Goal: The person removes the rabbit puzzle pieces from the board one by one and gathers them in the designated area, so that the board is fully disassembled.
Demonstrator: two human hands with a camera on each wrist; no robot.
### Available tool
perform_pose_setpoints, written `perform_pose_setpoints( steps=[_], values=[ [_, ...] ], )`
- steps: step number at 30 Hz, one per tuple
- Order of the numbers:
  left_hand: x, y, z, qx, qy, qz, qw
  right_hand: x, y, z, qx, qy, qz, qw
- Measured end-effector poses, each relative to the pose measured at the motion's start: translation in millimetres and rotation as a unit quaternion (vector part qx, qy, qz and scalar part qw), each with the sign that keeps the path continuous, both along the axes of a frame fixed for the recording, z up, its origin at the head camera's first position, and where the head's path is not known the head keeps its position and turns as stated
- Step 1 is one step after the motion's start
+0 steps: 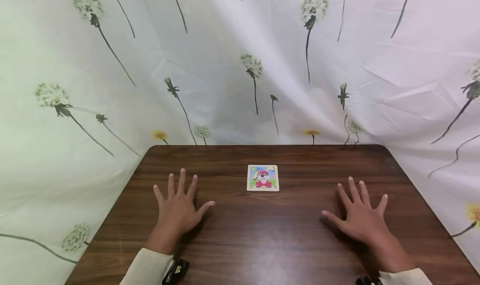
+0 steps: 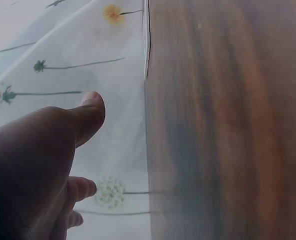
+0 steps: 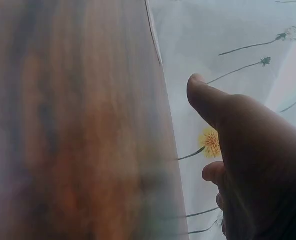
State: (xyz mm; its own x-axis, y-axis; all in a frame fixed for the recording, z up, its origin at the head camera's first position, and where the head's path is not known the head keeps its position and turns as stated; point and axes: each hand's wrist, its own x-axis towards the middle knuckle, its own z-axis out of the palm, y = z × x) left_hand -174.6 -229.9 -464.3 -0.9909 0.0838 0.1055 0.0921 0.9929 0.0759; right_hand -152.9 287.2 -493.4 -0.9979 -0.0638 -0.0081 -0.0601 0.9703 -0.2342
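Note:
A small square picture puzzle or card (image 1: 263,178) with a pale border lies flat on the brown wooden table (image 1: 262,226); it shows a pink-and-white rabbit. To its left, my left hand (image 1: 178,212) is spread palm down with fingers straight, holding nothing. On the other side my right hand (image 1: 361,218) is spread the same way, also without anything in it. Both hands are apart from the picture square. In the left wrist view the thumb (image 2: 90,117) stands out from the fingers, and the right wrist view shows the right thumb (image 3: 203,100) likewise.
A white cloth (image 1: 225,26) printed with dandelions hangs behind the table and along its sides. The table's far edge has rounded corners. Pale sleeves (image 1: 148,268) and dark wrist straps (image 1: 176,271) show at the bottom of the head view.

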Motion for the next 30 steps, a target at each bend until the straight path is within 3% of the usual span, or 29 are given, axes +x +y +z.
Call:
perform_pose_setpoints(
  steps=[8,20,30],
  values=[
    [-22.2,17.6,-1.3,-0.003,-0.002,-0.016,0.9999,-22.3,-14.1,-0.4,-0.008,-0.006,0.013,0.9999],
    [-64.9,46.0,-9.2,0.000,-0.025,-0.010,0.9996,-53.1,-36.3,1.9,-0.014,0.017,0.028,0.9994],
    [-92.9,67.1,-17.4,0.046,-0.052,-0.033,0.9970,-80.7,-62.0,2.7,-0.038,0.007,0.049,0.9980]
  ],
)
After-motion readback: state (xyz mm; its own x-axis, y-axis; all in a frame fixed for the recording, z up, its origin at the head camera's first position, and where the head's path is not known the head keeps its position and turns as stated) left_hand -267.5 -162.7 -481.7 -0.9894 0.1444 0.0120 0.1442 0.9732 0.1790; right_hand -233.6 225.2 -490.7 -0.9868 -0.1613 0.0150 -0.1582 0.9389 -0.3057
